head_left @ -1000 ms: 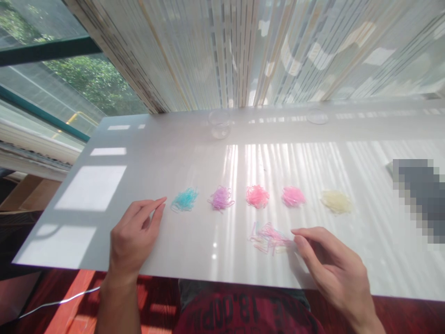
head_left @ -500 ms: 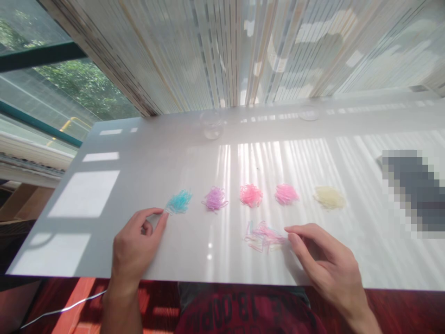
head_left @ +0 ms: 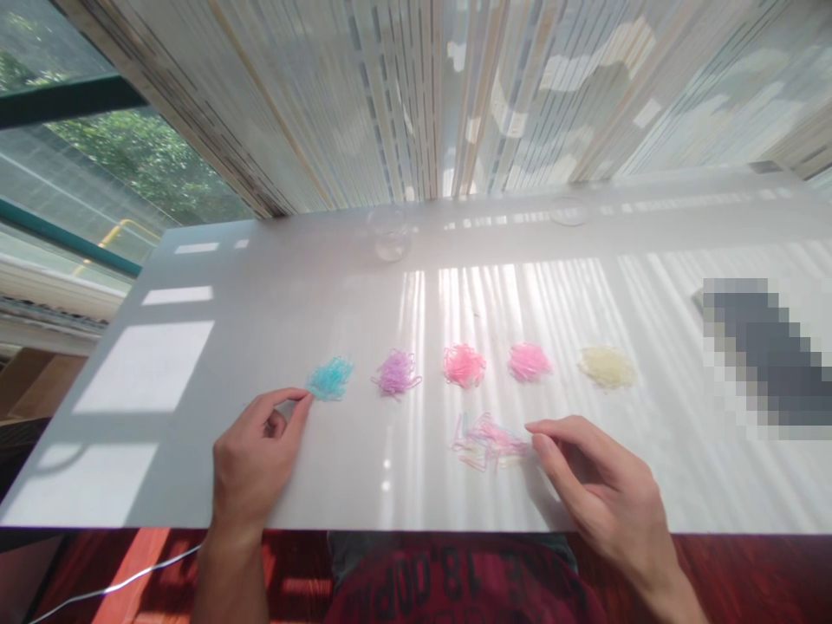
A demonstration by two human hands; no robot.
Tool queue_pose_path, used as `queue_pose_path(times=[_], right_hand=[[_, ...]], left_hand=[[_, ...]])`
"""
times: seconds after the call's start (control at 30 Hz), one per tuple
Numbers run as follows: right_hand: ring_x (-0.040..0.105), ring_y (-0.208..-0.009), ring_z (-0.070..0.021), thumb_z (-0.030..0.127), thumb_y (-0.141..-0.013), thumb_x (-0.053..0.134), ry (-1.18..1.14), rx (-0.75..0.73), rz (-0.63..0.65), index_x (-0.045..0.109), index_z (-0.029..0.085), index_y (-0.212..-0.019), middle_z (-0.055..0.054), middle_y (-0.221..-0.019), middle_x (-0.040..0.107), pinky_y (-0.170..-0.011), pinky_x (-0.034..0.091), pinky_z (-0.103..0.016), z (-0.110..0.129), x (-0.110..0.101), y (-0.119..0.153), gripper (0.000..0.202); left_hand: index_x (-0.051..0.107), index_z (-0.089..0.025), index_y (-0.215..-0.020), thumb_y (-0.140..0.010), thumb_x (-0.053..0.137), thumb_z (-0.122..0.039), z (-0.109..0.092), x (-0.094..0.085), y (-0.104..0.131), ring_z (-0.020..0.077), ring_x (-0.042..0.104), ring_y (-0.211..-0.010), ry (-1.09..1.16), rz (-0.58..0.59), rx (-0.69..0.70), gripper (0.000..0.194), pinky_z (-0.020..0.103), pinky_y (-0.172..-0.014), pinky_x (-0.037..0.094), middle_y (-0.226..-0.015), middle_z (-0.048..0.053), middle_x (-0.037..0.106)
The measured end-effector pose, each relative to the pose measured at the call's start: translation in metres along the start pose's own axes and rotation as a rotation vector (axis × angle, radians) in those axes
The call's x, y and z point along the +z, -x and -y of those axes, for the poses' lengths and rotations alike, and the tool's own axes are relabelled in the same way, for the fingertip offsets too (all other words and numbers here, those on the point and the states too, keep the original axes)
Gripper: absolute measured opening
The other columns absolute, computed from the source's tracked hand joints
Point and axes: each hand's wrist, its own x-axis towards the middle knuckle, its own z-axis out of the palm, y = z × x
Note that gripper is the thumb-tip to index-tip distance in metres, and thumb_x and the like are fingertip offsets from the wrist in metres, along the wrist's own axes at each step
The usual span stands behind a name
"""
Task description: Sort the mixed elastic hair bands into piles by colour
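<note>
My left hand [head_left: 263,455] is at the lower left edge of the teal pile [head_left: 330,379], thumb and index fingertips pinched together on the table. What they hold, if anything, is too small to make out. My right hand [head_left: 594,477] has its thumb and index tips close together at the right edge of a loose mixed-colour pile [head_left: 484,440]. Anything between these tips is hidden. The piles consist of small, thin coloured loops that look like paper clips. Right of the teal pile lie a purple [head_left: 396,373], a coral-pink [head_left: 464,366], a pink [head_left: 529,362] and a pale yellow pile [head_left: 607,367].
The white table [head_left: 273,295] has sunlight stripes across it. Near its far edge stands a clear round container [head_left: 390,243], with a clear disc-shaped piece [head_left: 568,211] further right. A dark pixelated object [head_left: 770,351] lies at the right. A striped curtain [head_left: 403,104] hangs behind.
The view has shifted slightly, so the piles appear a little further left. My left fingertips look closed more tightly beside the teal pile. The right hand stays at the mixed pile.
</note>
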Motion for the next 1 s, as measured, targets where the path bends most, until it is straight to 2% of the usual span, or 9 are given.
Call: queue_pose_path(times=[0.27, 0.4, 0.53, 0.7, 0.77, 0.83, 0.9, 1.0], right_hand=[[0.071, -0.072, -0.0160, 0.027, -0.098, 0.062, 0.022, -0.002, -0.026, 0.072, 0.025, -0.094, -0.001, -0.082, 0.075, -0.064, 0.055, -0.025, 0.006, 0.001, -0.003, 0.011], [0.070, -0.074, -0.0150, 0.025, -0.098, 0.062, 0.012, -0.007, -0.011, 0.072, 0.025, -0.096, 0.000, -0.085, 0.075, -0.066, 0.054, -0.024, 0.003, 0.001, -0.002, 0.010], [0.071, -0.076, -0.0154, 0.024, -0.098, 0.063, 0.002, -0.004, -0.003, 0.072, 0.025, -0.098, 0.000, -0.086, 0.075, -0.069, 0.055, -0.025, 0.000, 0.001, 0.000, 0.009], [0.070, -0.076, -0.0150, 0.023, -0.099, 0.062, -0.004, -0.020, -0.001, 0.071, 0.024, -0.098, -0.001, -0.086, 0.073, -0.068, 0.055, -0.025, 0.002, 0.001, 0.001, 0.009], [0.069, -0.076, -0.0155, 0.023, -0.099, 0.061, 0.006, -0.046, 0.004, 0.070, 0.024, -0.098, -0.002, -0.086, 0.073, -0.068, 0.056, -0.026, 0.004, 0.002, 0.001, 0.010], [0.069, -0.075, -0.0161, 0.022, -0.099, 0.060, 0.038, -0.076, 0.020, 0.070, 0.023, -0.099, -0.002, -0.086, 0.072, -0.068, 0.057, -0.027, 0.006, 0.003, 0.002, 0.010], [0.067, -0.074, -0.0163, 0.020, -0.099, 0.059, 0.078, -0.108, 0.035, 0.070, 0.024, -0.102, -0.002, -0.084, 0.070, -0.069, 0.058, -0.028, 0.007, 0.004, 0.003, 0.012], [0.067, -0.077, -0.0175, 0.019, -0.099, 0.059, 0.121, -0.139, 0.069, 0.070, 0.024, -0.107, -0.004, -0.087, 0.067, -0.070, 0.059, -0.030, 0.008, 0.004, 0.006, 0.015]], left_hand=[[0.074, -0.019, -0.100, -0.092, 0.065, -0.040, 0.001, -0.003, 0.000, 0.0125, 0.051, -0.056, -0.004, -0.066, 0.040, 0.024, 0.026, -0.063, 0.045, -0.068, -0.003, 0.057], [0.076, -0.021, -0.110, -0.090, 0.065, -0.040, 0.001, -0.002, -0.002, 0.0118, 0.049, -0.051, -0.021, -0.010, -0.041, 0.029, 0.026, -0.060, 0.043, -0.062, -0.005, 0.054], [0.077, -0.024, -0.108, -0.089, 0.066, -0.040, -0.002, -0.001, -0.002, 0.0104, 0.047, -0.048, 0.002, 0.029, -0.083, 0.027, 0.026, -0.058, 0.042, -0.060, -0.006, 0.053], [0.075, -0.023, -0.113, -0.094, 0.065, -0.038, -0.007, -0.008, 0.001, 0.0120, 0.050, -0.056, 0.002, -0.073, -0.073, 0.027, 0.030, -0.064, 0.047, -0.071, -0.003, 0.060], [0.074, -0.023, -0.113, -0.097, 0.063, -0.037, -0.014, -0.012, 0.006, 0.0130, 0.053, -0.061, 0.048, -0.117, -0.049, 0.024, 0.031, -0.068, 0.049, -0.080, -0.001, 0.064], [0.072, -0.023, -0.108, -0.098, 0.064, -0.035, -0.027, -0.013, 0.013, 0.0121, 0.053, -0.062, 0.124, -0.121, 0.019, 0.017, 0.028, -0.065, 0.049, -0.083, -0.001, 0.066], [0.071, -0.023, -0.101, -0.096, 0.066, -0.031, -0.044, -0.008, 0.023, 0.0099, 0.052, -0.057, 0.248, -0.015, 0.150, 0.011, 0.024, -0.058, 0.048, -0.086, -0.001, 0.069], [0.068, -0.024, -0.110, -0.100, 0.061, -0.027, -0.076, 0.005, 0.036, 0.0096, 0.058, -0.058, 0.439, 0.347, 0.377, 0.012, 0.023, -0.059, 0.053, -0.097, 0.002, 0.074]])
